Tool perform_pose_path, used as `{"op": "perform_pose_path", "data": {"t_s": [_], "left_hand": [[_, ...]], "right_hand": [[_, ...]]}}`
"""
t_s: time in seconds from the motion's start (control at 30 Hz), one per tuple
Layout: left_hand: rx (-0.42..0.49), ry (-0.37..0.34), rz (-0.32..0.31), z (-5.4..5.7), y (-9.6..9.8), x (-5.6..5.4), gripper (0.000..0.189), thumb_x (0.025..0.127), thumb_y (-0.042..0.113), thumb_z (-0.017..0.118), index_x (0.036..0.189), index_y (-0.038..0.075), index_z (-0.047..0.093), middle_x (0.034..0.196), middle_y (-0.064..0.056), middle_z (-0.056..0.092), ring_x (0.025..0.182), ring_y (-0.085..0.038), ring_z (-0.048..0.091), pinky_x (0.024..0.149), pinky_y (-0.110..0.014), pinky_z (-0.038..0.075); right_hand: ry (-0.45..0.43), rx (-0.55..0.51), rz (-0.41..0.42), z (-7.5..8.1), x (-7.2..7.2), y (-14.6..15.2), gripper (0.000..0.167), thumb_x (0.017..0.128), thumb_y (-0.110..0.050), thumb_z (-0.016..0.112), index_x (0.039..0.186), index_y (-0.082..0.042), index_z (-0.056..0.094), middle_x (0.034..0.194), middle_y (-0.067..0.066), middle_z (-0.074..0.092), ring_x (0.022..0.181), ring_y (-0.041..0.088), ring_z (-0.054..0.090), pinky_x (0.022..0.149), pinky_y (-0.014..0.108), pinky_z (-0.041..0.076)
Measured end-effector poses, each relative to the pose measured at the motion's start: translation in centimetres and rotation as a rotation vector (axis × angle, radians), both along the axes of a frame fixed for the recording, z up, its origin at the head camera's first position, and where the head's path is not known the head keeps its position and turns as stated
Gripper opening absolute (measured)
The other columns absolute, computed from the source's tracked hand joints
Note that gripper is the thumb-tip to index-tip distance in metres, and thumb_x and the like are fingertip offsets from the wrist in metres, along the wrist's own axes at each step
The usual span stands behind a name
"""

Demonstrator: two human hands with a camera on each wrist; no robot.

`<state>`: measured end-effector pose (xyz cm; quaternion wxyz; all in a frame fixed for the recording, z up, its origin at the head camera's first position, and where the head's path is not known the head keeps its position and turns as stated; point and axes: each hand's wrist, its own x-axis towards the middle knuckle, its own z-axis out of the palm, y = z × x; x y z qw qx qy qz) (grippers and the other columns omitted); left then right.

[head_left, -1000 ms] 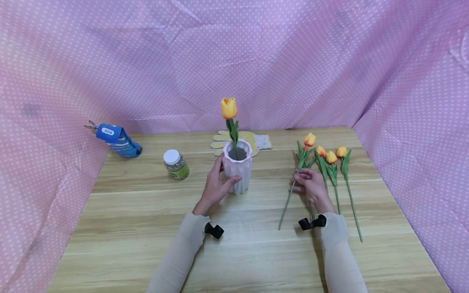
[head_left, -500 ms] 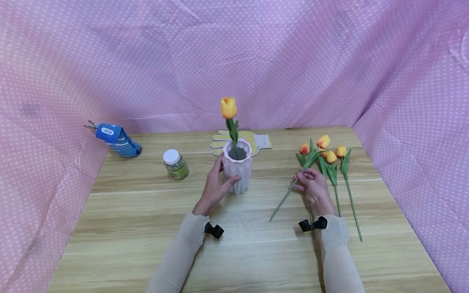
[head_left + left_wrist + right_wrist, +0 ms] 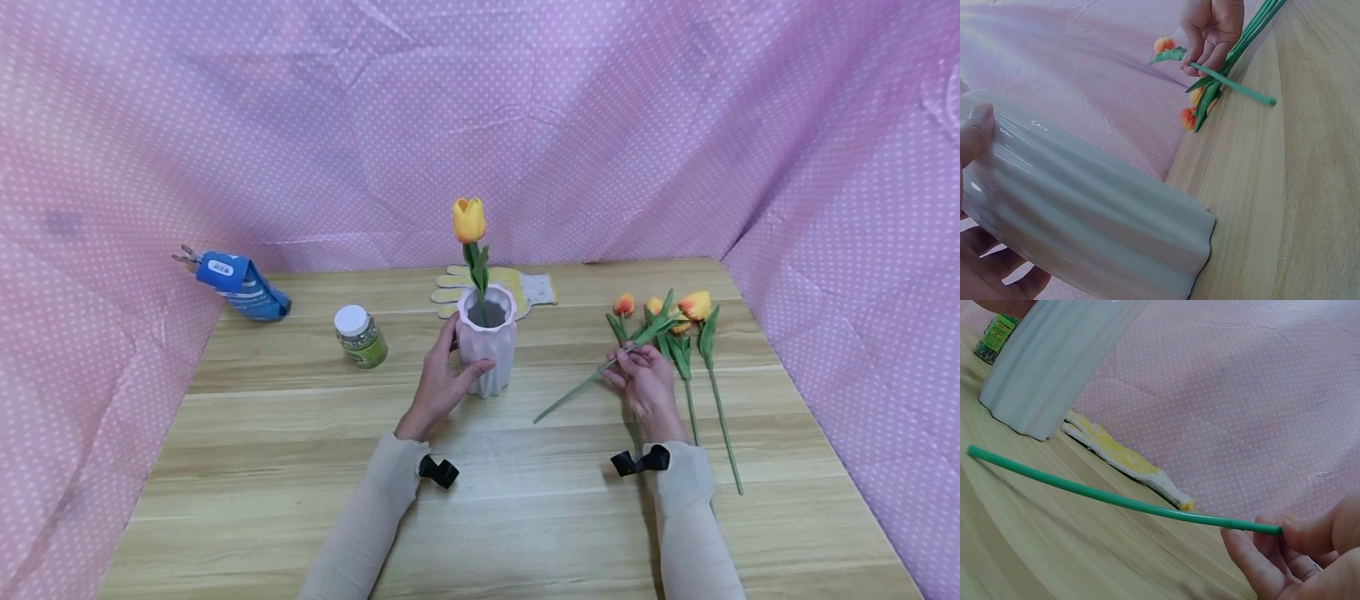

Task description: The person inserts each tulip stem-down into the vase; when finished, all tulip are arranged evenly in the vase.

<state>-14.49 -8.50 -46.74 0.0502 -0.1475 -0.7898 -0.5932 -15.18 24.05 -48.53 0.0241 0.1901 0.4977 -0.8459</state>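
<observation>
A white fluted vase (image 3: pixel 489 358) stands upright on the table with one orange-yellow tulip (image 3: pixel 468 221) in it. My left hand (image 3: pixel 441 379) holds the vase from its left side, thumb across the front. Between thumb and fingers, my right hand (image 3: pixel 647 382) pinches the green stem of another tulip (image 3: pixel 573 400). That stem slants, its lower end pointing left toward the vase and its bloom to the upper right. Several other tulips (image 3: pixel 723 425) lie on the table beside and beneath my right hand. In the right wrist view the pinched stem (image 3: pixel 1110 498) appears above the tabletop.
A jar (image 3: pixel 362 337) with a white lid stands left of the vase. At the back left is a blue bag (image 3: pixel 251 292) with a metal clip. A yellow and white glove (image 3: pixel 536 289) lies behind the vase. Pink dotted cloth (image 3: pixel 480 125) surrounds the wooden table (image 3: pixel 495 517).
The tulip in my right hand has turned: its stem end swung left and up, its bloom right and down. My left hand and the vase have stayed in place.
</observation>
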Motion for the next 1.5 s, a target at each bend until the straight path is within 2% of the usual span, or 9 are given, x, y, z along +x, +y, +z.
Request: {"op": "perform_pose_path", "data": {"t_s": [0.4,0.7,0.9,1.13,1.5], "left_hand": [[0.006,0.002,0.002,0.0,0.0,0.0,0.084,0.090,0.025,0.076,0.158,0.016,0.027,0.151,-0.012,0.049,0.135,-0.032,0.052,0.112,-0.052,0.044],[0.005,0.009,0.001,0.1,0.0,0.1,0.085,0.090,0.025,0.076,0.158,0.016,0.027,0.152,-0.012,0.049,0.135,-0.031,0.052,0.112,-0.052,0.044],[0.000,0.012,0.003,0.0,0.1,0.0,0.084,0.089,0.022,0.077,0.158,0.016,0.027,0.151,-0.012,0.050,0.134,-0.032,0.053,0.111,-0.052,0.045],[0.000,0.005,0.006,0.0,0.0,0.0,0.085,0.090,0.025,0.076,0.158,0.015,0.027,0.151,-0.012,0.050,0.134,-0.032,0.053,0.111,-0.053,0.044],[0.004,0.005,0.000,-0.1,0.0,0.1,0.084,0.090,0.029,0.076,0.158,0.015,0.027,0.151,-0.012,0.050,0.135,-0.032,0.052,0.112,-0.052,0.044]], "right_hand": [[0.044,-0.129,-0.107,-0.1,0.0,-0.3,0.012,0.098,0.007,0.051,0.095,-0.004,0.048,0.076,0.004,0.070,0.074,0.014,0.073,0.067,0.033,0.064],[0.080,-0.234,-0.190,0.6,0.1,-0.5,0.013,0.098,0.009,0.050,0.091,-0.002,0.051,0.077,0.008,0.068,0.072,0.017,0.072,0.064,0.035,0.064],[0.102,-0.236,-0.233,1.6,0.4,-0.7,0.012,0.097,0.010,0.050,0.096,-0.001,0.049,0.079,0.008,0.067,0.074,0.018,0.071,0.067,0.035,0.064],[0.153,-0.260,-0.242,3.1,0.5,-0.7,0.015,0.097,0.009,0.052,0.089,-0.004,0.053,0.085,0.005,0.064,0.076,0.017,0.070,0.067,0.035,0.064],[0.231,-0.300,-0.255,5.7,0.8,-0.9,0.011,0.096,0.009,0.053,0.093,-0.002,0.052,0.080,0.010,0.067,0.074,0.019,0.071,0.063,0.037,0.064]]}}
